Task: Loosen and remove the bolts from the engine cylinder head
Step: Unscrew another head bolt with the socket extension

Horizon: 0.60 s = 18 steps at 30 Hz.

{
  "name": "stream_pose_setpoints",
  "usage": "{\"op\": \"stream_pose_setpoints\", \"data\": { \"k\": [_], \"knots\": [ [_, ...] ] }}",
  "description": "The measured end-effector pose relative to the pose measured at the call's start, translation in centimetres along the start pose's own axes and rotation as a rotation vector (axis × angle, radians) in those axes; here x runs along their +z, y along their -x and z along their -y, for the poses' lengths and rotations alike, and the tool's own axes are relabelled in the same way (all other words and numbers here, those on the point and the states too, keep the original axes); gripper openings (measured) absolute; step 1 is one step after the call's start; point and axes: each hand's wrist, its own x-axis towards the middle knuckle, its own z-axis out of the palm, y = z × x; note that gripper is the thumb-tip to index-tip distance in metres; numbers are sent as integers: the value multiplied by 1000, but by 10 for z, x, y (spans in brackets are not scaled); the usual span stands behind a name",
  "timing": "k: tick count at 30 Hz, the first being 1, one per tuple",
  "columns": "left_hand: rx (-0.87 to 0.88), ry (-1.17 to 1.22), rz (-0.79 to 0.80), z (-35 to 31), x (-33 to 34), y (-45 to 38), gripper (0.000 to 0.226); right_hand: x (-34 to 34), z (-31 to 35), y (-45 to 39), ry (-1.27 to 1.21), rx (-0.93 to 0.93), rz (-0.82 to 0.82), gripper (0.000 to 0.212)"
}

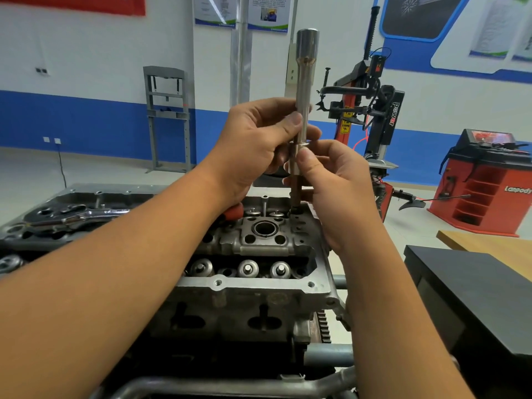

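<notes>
Two hands are holding one long metal extension bar (302, 110) upright over the far end of the cylinder head (259, 254), and the work looks to be partway through pulling a bolt out. The left hand (256, 145) is pinching the thin shaft between thumb and curled fingers, high up. The right hand (336, 180) is sitting just below it, its thumb and fingers curling round the thicker socket (296, 165) where the two pieces are joining. Under that socket a dark shank is running down into a hole at the head's far right corner; it is probably the bolt (295, 197), though whether it is already free of the thread I cannot tell.

The head is lying on a stand in front of the person, valve tops showing in a row along its near side. A tool case (57, 214) with spanners is lying open to the left, touching nothing in hand.

In my judgement the bolt is being spun out by finger or lifted clear with the socket. The next move is calling for a straight pull upward, keeping the bar in line with the hole so the bolt is not dropping back, then freeing it from the socket and setting it aside
</notes>
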Motion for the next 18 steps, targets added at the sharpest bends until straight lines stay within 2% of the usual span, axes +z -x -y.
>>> {"op": "stream_pose_setpoints", "data": {
  "k": [4, 6, 8, 10, 12, 15, 16, 18],
  "knots": [
    [82, -66, -25, -1, 0, 1, 7, 0, 0, 1, 20, 2, 6, 14],
    [104, -117, -73, 1, 0, 0, 15, 0, 0, 2, 86, -19, -27, 19],
    [87, -95, -77, 1, -1, 0, 16, 0, 0, 2, 99, -20, -30, 16],
    [38, -30, -13, 1, 0, -1, 9, -1, -1, 1, 74, -8, 9, 6],
    [0, -5, 21, 2, 0, -1, 13, 0, 0, 1, 26, 2, 36, 5],
    [50, -36, -4, 3, 0, 0, 11, 0, -1, 1, 19, -6, 33, 2],
    [68, -49, -24, 2, 0, 0, 8, 0, -2, 1, 47, -14, 5, 7],
    [95, -99, -74, 3, 1, -1, 16, -1, -4, 1, 110, -41, -63, 17]
  ]
}}
